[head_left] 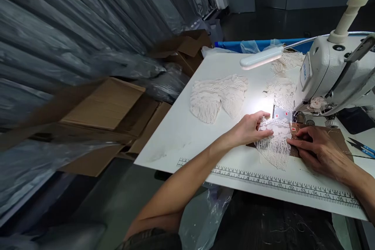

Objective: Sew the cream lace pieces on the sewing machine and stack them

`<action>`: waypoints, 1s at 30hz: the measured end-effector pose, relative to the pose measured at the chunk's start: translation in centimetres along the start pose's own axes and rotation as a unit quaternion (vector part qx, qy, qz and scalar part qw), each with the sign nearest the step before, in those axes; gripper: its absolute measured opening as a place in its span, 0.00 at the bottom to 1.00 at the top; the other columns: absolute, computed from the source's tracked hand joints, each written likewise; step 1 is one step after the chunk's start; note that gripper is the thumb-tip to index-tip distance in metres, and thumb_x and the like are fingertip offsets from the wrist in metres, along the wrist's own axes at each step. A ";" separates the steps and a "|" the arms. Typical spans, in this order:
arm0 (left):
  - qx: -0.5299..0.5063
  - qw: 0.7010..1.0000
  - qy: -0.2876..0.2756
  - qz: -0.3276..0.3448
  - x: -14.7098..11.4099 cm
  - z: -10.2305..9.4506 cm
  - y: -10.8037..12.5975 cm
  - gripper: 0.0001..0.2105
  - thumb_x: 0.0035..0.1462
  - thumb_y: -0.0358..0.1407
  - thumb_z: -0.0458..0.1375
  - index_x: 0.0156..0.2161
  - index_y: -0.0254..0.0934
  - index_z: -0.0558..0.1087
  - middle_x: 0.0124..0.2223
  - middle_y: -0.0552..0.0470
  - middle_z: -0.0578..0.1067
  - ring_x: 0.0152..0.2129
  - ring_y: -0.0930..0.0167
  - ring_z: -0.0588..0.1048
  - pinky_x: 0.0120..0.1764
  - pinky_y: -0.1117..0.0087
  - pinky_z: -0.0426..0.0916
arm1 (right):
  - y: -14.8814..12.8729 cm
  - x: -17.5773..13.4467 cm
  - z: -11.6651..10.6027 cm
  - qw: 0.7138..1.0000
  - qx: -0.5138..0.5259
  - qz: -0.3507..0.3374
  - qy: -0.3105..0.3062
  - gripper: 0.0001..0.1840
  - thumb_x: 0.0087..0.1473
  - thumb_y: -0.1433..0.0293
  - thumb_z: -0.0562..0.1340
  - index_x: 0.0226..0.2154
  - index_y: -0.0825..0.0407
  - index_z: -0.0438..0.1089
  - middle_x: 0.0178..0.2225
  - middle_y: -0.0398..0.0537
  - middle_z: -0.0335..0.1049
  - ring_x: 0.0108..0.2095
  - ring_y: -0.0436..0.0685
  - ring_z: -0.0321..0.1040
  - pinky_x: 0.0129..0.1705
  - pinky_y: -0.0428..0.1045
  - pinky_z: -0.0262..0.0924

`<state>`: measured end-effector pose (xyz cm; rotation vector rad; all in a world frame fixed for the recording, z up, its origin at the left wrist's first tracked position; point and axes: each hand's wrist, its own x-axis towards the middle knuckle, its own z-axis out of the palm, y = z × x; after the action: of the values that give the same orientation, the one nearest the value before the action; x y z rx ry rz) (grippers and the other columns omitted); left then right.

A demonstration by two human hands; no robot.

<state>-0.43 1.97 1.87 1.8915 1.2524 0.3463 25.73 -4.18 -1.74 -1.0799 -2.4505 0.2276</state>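
Observation:
A cream lace piece [275, 144] lies on the white sewing table [187, 133], just in front of the needle of a white sewing machine [334, 74]. My left hand [252, 128] presses flat on the lace's left edge, fingers together. My right hand [316, 147] holds down the lace's right edge where it meets a brown cardboard piece [336, 134]. A small lamp [260, 58] on a flexible neck lights the spot by the needle.
More lace pieces [218, 97] lie stacked at the table's middle, and others [285, 64] behind the lamp. Blue-handled snips [361, 147] rest at the right. A printed ruler [281, 185] runs along the front edge. Open cardboard boxes [108, 117] and plastic-wrapped rolls stand to the left.

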 end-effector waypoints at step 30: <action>0.446 0.811 -0.033 0.377 2.4 3.0 -0.2 0.22 0.72 0.41 0.42 0.55 0.26 0.70 0.56 0.32 0.71 0.44 0.61 0.71 0.43 0.60 0.66 | -0.5 0.3 -0.4 0.999 -0.027 0.010 -0.035 0.19 0.59 0.72 0.56 0.50 0.44 0.73 0.44 0.54 0.69 0.46 0.65 0.66 0.46 0.62 0.66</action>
<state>2.43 2.64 -0.64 3.1693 0.5409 0.0632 25.43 -4.33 -1.14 -1.1369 -2.5220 0.2097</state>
